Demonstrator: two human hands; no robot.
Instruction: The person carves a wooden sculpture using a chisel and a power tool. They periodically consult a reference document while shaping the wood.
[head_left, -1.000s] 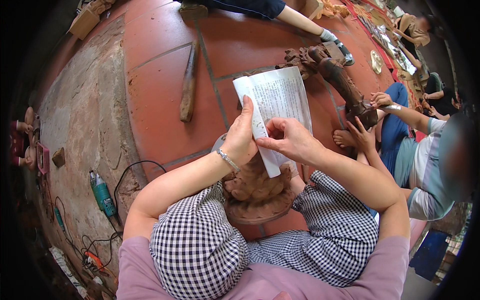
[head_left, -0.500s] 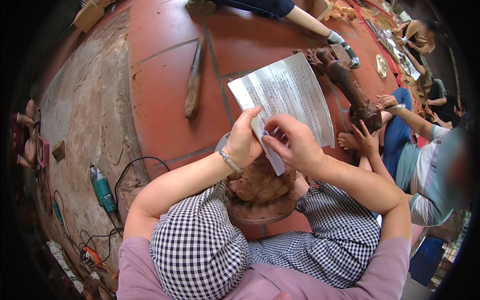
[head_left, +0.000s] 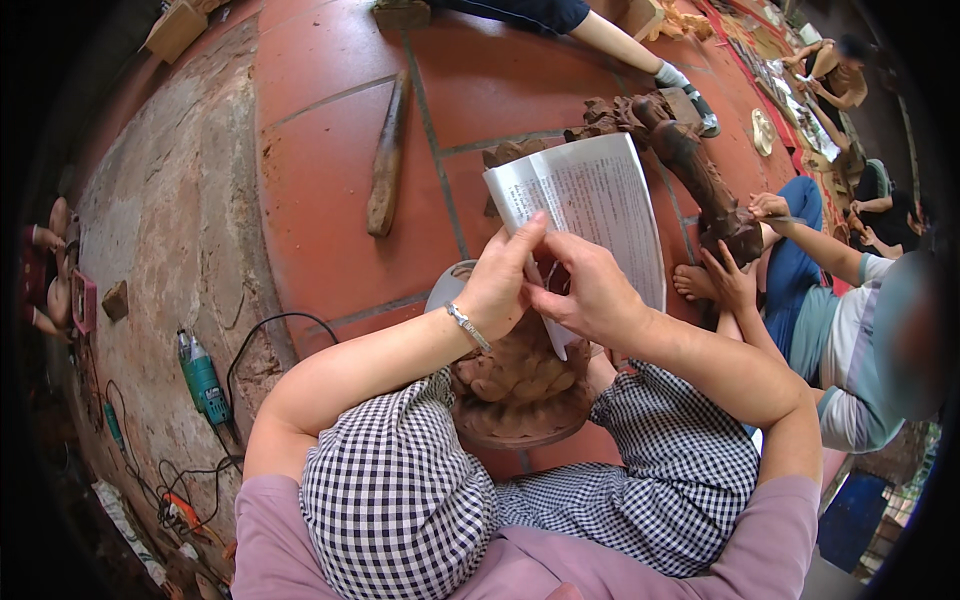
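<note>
A printed sheet of paper (head_left: 610, 195), its left side curled into a fold, is held over a carved brown wooden piece (head_left: 520, 385) standing between my knees. My left hand (head_left: 500, 275) grips the paper's folded edge, thumb on top. From the other side my right hand (head_left: 590, 285) pinches the same fold, thumb and forefinger close to the left fingers. A narrow strip of the paper hangs below the right fingers. My hands and the sheet hide the carving's upper part.
On the red tiles lies a wooden mallet-like stick (head_left: 390, 155). A teal power tool (head_left: 205, 380) with a black cord rests on the concrete at left. At right a co-worker's hands (head_left: 735, 275) touch another carved wooden piece (head_left: 695, 170); a foot (head_left: 690, 100) is beyond.
The paper has shifted slightly right and its left side is curled over further, uncovering more carving behind it. My hands have drawn closer together on the fold.
</note>
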